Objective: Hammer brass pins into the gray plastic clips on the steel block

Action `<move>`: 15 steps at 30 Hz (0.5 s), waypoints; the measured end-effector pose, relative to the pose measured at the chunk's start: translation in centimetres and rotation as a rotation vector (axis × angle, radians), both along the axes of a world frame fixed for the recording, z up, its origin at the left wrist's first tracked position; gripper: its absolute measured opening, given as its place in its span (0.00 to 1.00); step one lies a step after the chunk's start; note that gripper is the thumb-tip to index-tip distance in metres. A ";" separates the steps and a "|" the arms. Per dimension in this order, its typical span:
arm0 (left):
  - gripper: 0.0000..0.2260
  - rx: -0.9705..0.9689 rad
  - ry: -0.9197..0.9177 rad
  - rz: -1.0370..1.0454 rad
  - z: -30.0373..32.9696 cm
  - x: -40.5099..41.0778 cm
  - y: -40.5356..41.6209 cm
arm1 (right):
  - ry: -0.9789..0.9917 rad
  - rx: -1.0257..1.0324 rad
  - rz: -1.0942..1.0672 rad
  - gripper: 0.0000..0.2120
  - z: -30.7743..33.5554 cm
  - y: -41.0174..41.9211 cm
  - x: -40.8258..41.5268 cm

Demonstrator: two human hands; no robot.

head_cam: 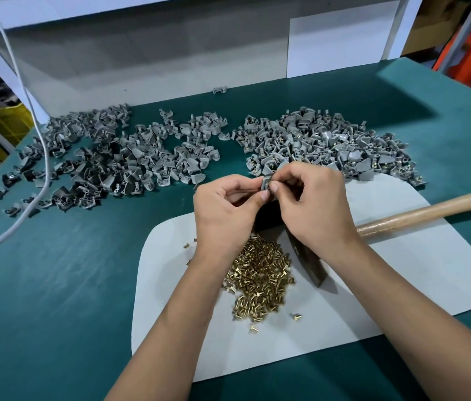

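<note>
Your left hand (228, 206) and right hand (312, 204) both pinch one gray clip (266, 183) between curled fingertips, above the dark steel block (269, 215), which your hands mostly hide. The brass pins (260, 273) lie heaped on the white mat (170, 314) between your forearms; the hammer (419, 214) rests beside your right wrist

Bright, even overhead light falls on the green table mat (55, 285). Soft shadows lie beneath the left hand (225, 209) and right hand (312, 206). Wide-angle distortion bends the edges. The far background looks dim and slightly soft.
</note>
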State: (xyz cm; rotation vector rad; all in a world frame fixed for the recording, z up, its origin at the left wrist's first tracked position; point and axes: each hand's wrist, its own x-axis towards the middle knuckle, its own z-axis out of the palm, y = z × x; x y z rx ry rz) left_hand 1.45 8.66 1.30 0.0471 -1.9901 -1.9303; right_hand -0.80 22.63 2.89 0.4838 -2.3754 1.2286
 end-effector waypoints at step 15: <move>0.12 -0.187 0.071 0.020 -0.2 0.4 0.3 | -0.124 0.108 0.175 0.05 1.4 1.7 -0.7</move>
